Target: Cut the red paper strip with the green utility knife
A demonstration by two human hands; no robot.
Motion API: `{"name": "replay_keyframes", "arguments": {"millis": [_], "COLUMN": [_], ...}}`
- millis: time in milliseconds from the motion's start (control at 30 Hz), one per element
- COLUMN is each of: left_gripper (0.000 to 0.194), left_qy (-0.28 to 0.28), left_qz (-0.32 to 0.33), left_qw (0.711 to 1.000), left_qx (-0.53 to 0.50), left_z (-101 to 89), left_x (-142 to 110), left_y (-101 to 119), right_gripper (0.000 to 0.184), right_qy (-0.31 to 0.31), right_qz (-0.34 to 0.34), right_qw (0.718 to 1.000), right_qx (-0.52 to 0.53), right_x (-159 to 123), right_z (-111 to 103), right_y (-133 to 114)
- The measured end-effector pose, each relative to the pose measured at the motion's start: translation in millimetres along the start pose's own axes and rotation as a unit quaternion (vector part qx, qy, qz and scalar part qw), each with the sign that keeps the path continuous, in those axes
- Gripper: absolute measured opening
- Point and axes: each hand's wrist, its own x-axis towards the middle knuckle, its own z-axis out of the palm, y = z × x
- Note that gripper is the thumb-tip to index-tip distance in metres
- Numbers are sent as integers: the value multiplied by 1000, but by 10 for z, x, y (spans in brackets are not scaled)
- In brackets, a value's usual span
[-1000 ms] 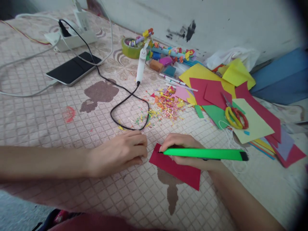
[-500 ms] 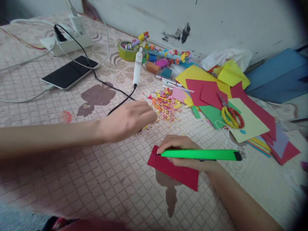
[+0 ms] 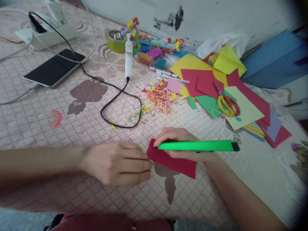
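Observation:
A red paper strip point(image 3: 179, 165) lies slantwise on the patterned cloth. Over its upper edge, my right hand point(image 3: 176, 136) is closed around a slim green pen-like tool point(image 3: 197, 146) with a black rear end; the tool's narrow dark tip meets the paper near its upper left corner. I cannot make out exactly what kind of tool it is. My left hand point(image 3: 122, 164) rests palm down just left of the strip, fingers stretched toward its left edge with nothing visible in them. Its thumb is hidden, and whether the fingertips touch the paper is unclear.
A white glue gun point(image 3: 128, 59) with a looped black cord stands behind, near paper scraps point(image 3: 161, 98). Scissors point(image 3: 226, 104) lie on coloured sheets point(image 3: 243, 109) at right. A tape roll point(image 3: 115, 41), a tablet-like device point(image 3: 54, 69) and a power strip point(image 3: 57, 35) sit farther back.
My left hand has come down and toward me, from beside the scraps to the left edge of the red strip. My right hand keeps its hold on the green tool. The view has shifted slightly.

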Motion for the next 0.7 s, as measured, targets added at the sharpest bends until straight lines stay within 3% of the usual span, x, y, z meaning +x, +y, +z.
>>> {"name": "replay_keyframes", "arguments": {"millis": [167,700], "left_gripper": [31,51], "left_qy": [-74,-123], "left_qz": [-39,-132], "left_qw": [996,978], "left_qx": [-12,-104], "left_z": [149,210], "left_x": [-10,19], "left_y": [105,192], "right_gripper": [23,20], "right_qy": [13,31], "right_qz": [1,12], "right_qw": [1000,999], "right_qx": [-14,-18], "right_x": [-5,-12], "right_z": [29,52], "right_y": [-44,-33]}}
